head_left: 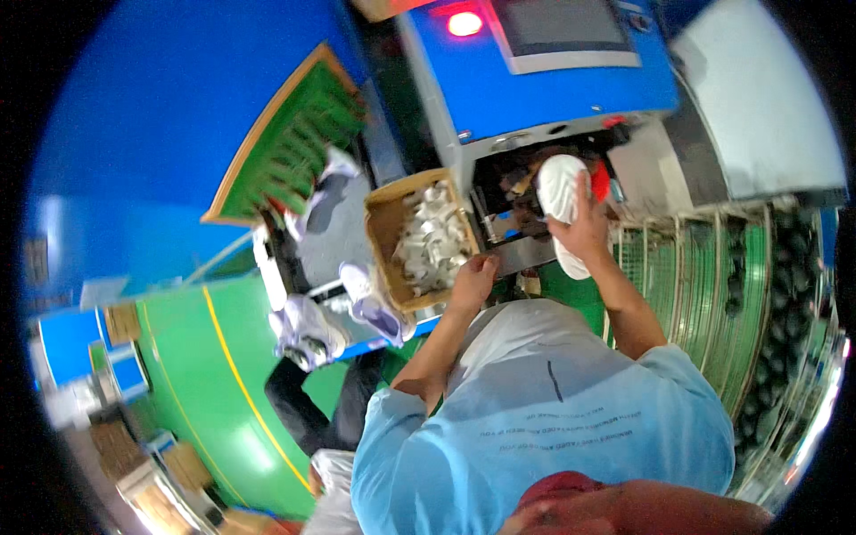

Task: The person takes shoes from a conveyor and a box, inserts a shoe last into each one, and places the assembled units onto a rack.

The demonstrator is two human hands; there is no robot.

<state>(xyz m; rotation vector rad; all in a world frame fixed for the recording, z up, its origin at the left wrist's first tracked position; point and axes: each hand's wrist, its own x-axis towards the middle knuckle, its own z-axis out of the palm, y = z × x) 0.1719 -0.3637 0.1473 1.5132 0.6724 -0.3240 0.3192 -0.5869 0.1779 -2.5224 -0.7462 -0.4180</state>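
Observation:
My right hand (581, 230) is wrapped around a shoe (562, 183), its white sole facing me and a bit of red showing along its right side. The shoe is held upright in front of the dark opening of a blue machine (553, 102). My left hand (475, 278) is beside the lower right edge of a tan box (382, 254), its fingers drawn together; whatever they pinch, if anything, is too small to make out. Inside the box lie many small white pieces (437, 236).
White shoes (364, 294) stand on the bench left of the box. A green, wood-edged rack (294, 134) rises behind them. A red lamp (465, 24) glows on the machine beside a screen (566, 25). Another person's dark-trousered legs (312, 401) are close at left. Metal racks (704, 276) stand right.

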